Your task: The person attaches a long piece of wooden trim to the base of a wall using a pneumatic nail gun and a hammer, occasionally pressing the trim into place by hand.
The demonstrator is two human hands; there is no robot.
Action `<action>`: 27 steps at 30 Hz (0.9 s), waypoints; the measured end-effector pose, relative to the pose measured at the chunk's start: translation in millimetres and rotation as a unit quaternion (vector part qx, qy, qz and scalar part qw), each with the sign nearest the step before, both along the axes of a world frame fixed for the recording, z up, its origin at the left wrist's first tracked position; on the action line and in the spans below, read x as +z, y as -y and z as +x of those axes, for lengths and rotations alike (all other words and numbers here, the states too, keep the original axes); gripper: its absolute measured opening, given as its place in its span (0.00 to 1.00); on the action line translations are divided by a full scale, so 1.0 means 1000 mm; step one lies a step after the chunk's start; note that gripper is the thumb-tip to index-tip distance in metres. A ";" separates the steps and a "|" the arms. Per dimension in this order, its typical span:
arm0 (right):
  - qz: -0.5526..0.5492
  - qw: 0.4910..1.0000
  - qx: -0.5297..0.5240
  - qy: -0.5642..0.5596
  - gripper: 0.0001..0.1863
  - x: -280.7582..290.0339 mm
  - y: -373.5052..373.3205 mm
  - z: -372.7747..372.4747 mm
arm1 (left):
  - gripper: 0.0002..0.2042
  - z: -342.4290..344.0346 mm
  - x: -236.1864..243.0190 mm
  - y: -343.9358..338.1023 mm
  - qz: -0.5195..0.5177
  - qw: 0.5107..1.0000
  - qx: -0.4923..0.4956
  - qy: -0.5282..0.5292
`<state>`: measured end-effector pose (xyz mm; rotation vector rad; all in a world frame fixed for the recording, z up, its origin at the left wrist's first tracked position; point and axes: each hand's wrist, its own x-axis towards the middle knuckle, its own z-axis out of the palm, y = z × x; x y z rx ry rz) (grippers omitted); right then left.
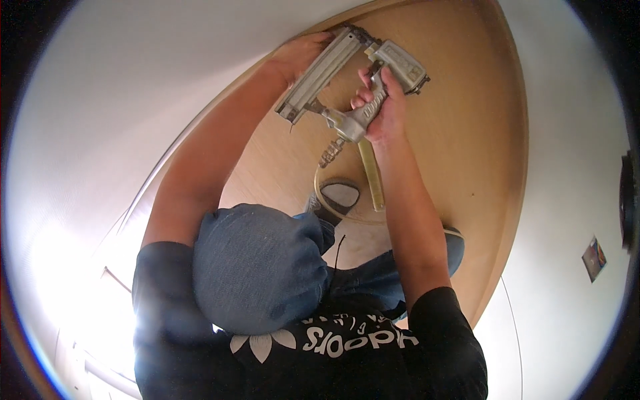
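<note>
Black T-shirt (213,377) nearest. Right hand (389,110) curled round pneumatic nailer (403,65) grip; left hand (299,56) beside nose (362,33), fingertips hidden, hold unclear: keep them clear.

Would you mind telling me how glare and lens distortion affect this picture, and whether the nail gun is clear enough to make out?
Head view: glare whitens the lower left beside the left sleeve; same view: the wooden panel bows along its edges, probably from the lens; same view: the nail gun in the right hand reads clearly.
</note>
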<state>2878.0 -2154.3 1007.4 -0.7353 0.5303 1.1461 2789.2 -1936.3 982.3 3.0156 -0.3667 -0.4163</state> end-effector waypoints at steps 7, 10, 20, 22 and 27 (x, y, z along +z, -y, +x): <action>0.007 1.000 0.004 0.004 0.14 0.003 0.001 -0.001 | 0.33 -0.003 0.020 0.007 0.101 0.994 -0.040 -0.029; -0.010 1.000 0.001 0.003 0.14 0.004 0.001 -0.001 | 0.35 0.001 0.018 0.011 0.114 0.991 -0.049 -0.054; 0.034 0.999 0.018 0.009 0.13 -0.010 0.008 0.007 | 0.35 0.008 0.001 0.009 0.102 0.992 -0.059 -0.048; 0.035 0.999 0.023 0.015 0.14 -0.004 0.000 0.004 | 0.30 -0.002 -0.006 0.001 -0.010 0.999 0.014 -0.041; -0.003 0.999 0.023 -0.024 0.20 0.000 0.001 0.004 | 0.13 0.002 -0.018 -0.043 0.052 0.986 -0.120 0.104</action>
